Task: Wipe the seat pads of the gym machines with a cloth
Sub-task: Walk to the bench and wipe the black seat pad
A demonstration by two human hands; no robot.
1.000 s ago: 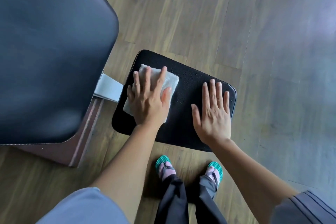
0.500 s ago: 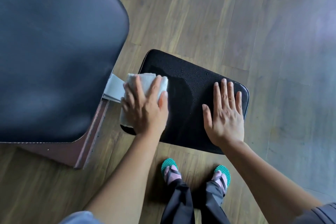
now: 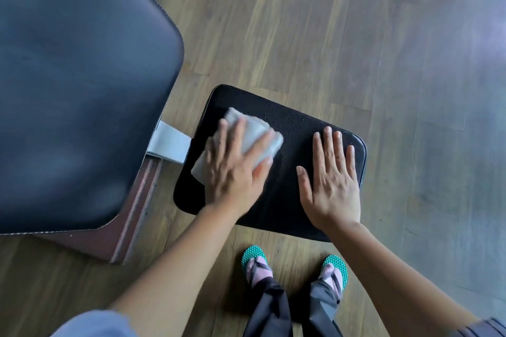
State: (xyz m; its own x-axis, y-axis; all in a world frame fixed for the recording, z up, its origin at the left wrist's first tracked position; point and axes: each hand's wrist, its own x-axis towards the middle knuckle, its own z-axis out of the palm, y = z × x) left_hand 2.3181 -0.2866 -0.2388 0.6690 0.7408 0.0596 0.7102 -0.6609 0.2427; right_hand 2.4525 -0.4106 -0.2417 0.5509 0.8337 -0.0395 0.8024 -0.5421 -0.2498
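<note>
Cloth (image 3: 254,137) folded, white; seat pad (image 3: 287,200) black, rounded.

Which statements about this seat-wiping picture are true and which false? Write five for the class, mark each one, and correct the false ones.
1. The left hand presses a white cloth onto the small black seat pad. True.
2. The right hand grips a spray bottle. False: it lies flat on the small pad, holding nothing.
3. Water droplets dot the small pad beyond the cloth. True.
4. The cloth lies on the large dark pad. False: it lies on the small pad; the large one stands to the left.
5. The person is barefoot. False: the feet wear green sandals over socks.
</note>
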